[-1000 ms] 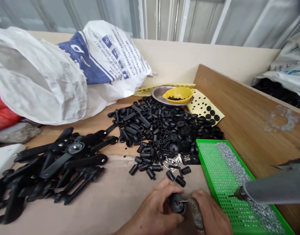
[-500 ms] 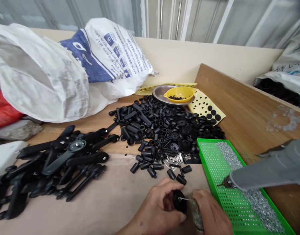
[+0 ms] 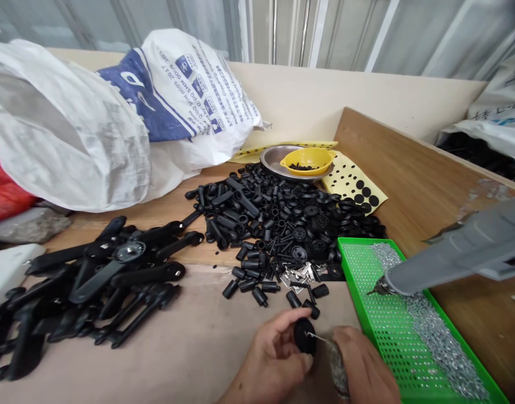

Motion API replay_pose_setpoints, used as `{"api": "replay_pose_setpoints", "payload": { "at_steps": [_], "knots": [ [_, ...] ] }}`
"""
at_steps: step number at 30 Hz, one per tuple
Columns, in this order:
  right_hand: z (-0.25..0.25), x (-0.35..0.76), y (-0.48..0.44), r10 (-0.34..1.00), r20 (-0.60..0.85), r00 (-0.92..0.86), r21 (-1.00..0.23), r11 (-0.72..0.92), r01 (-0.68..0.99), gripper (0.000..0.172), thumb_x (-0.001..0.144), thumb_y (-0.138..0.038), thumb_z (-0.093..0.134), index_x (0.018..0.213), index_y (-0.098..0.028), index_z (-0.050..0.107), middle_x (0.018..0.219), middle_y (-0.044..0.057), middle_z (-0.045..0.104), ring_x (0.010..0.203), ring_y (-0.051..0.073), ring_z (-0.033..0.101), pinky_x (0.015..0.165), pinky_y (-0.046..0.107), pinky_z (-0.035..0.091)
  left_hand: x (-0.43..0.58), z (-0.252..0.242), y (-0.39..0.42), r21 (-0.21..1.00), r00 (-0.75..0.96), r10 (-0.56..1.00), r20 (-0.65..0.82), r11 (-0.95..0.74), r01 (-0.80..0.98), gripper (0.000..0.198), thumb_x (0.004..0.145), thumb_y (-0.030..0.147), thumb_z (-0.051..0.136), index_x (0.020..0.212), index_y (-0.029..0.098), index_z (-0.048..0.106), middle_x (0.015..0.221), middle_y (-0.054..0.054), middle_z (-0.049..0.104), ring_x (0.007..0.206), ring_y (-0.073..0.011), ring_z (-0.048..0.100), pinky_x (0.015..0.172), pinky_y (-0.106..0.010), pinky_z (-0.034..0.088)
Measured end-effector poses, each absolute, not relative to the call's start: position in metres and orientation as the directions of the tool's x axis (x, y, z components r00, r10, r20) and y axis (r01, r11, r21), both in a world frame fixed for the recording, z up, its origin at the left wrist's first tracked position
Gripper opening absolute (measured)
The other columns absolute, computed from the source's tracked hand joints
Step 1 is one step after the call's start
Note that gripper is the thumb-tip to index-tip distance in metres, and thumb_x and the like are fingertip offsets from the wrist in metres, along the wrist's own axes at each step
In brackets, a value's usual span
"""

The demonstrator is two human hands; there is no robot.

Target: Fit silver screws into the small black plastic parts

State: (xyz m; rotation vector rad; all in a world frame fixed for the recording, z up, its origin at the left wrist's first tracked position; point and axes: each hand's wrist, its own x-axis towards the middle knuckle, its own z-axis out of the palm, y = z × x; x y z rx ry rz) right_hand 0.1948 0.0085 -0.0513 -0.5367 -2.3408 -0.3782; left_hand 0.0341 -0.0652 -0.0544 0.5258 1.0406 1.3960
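Ok, L hand [image 3: 274, 362] pinches black disc [image 3: 304, 335] btwn thumb + fingers, bottom centre of bench. R hand [image 3: 364, 370] sits at disc's 3 o'clock, pinching screw [image 3: 318, 338]. Screw axis runs 3→9, tip at disc hub. Driver [image 3: 459, 252] hangs at 2 o'clock over green tray [image 3: 367, 306].

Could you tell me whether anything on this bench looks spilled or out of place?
The small black parts lie in a loose heap straight on the bench, several rollers scattered near the left hand. A grey screwdriver hangs tilted, its tip above the green tray.
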Motion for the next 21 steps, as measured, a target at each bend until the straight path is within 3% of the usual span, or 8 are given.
{"api": "replay_pose_setpoints", "payload": {
  "at_steps": [3, 6, 8, 13, 16, 21],
  "knots": [
    [-0.051, 0.193, 0.008, 0.287, 0.686, -0.669, 0.109, 0.868, 0.485, 0.024, 0.089, -0.025, 0.04, 0.101, -0.01, 0.055, 0.085, 0.014, 0.066, 0.076, 0.023, 0.066, 0.068, 0.03, 0.053, 0.029, -0.061, -0.068, 0.926, -0.162, 0.965, -0.205, 0.138, -0.351, 0.06, 0.067, 0.023, 0.067, 0.126, 0.018, 0.058, 0.091, -0.007, 0.064, 0.07, -0.014, 0.056, 0.062, -0.021, 0.045],
    [-0.048, 0.191, 0.006, 0.319, 0.679, -0.662, 0.082, 0.862, 0.5, 0.022, 0.088, -0.022, 0.04, 0.101, -0.011, 0.054, 0.084, 0.013, 0.066, 0.075, 0.022, 0.066, 0.067, 0.029, 0.052, 0.023, -0.055, -0.069, 0.996, -0.194, 0.977, -0.088, 0.082, -0.039, 0.056, 0.071, 0.023, 0.062, 0.127, 0.018, 0.058, 0.091, -0.007, 0.065, 0.073, -0.0167, 0.058, 0.065, -0.023, 0.046],
    [-0.047, 0.189, 0.005, 0.324, 0.675, -0.663, 0.076, 0.863, 0.5, 0.022, 0.088, -0.022, 0.039, 0.102, -0.011, 0.053, 0.083, 0.013, 0.066, 0.074, 0.022, 0.065, 0.066, 0.03, 0.052, 0.021, -0.048, -0.068, 0.994, -0.185, 0.98, -0.071, 0.085, 0.07, 0.052, 0.072, 0.021, 0.058, 0.124, 0.019, 0.06, 0.089, -0.006, 0.065, 0.071, -0.0159, 0.056, 0.063, -0.022, 0.045],
    [-0.048, 0.189, 0.006, 0.348, 0.663, -0.663, 0.047, 0.864, 0.5, 0.024, 0.09, -0.025, 0.039, 0.102, -0.01, 0.053, 0.083, 0.014, 0.065, 0.074, 0.023, 0.065, 0.066, 0.031, 0.052, 0.025, -0.041, -0.065, 0.996, -0.165, 0.983, -0.083, 0.078, -0.032, 0.05, 0.074, 0.021, 0.058, 0.124, 0.019, 0.06, 0.087, -0.006, 0.064, 0.066, -0.015, 0.055, 0.057, -0.021, 0.043],
    [-0.05, 0.193, 0.008, 0.346, 0.652, -0.675, 0.056, 0.866, 0.497, 0.024, 0.088, -0.025, 0.043, 0.104, -0.011, 0.054, 0.086, 0.014, 0.066, 0.077, 0.023, 0.066, 0.068, 0.031, 0.053, 0.023, -0.041, -0.066, 0.996, -0.166, 0.985, -0.057, 0.044, -0.08, 0.051, 0.076, 0.021, 0.062, 0.126, 0.019, 0.059, 0.091, -0.007, 0.064, 0.072, -0.0174, 0.057, 0.062, -0.023, 0.045],
    [-0.054, 0.196, 0.007, 0.336, 0.639, -0.692, 0.062, 0.874, 0.482, 0.023, 0.088, -0.024, 0.044, 0.103, -0.01, 0.054, 0.085, 0.014, 0.065, 0.075, 0.023, 0.065, 0.066, 0.031, 0.053, 0.012, -0.029, -0.068, 0.989, -0.147, 0.987, 0.065, -0.044, 0.143, 0.037, 0.081, 0.025, 0.065, 0.118, 0.021, 0.065, 0.093, -0.007, 0.064, 0.081, -0.0189, 0.058, 0.072, -0.024, 0.046]
  ]
}}
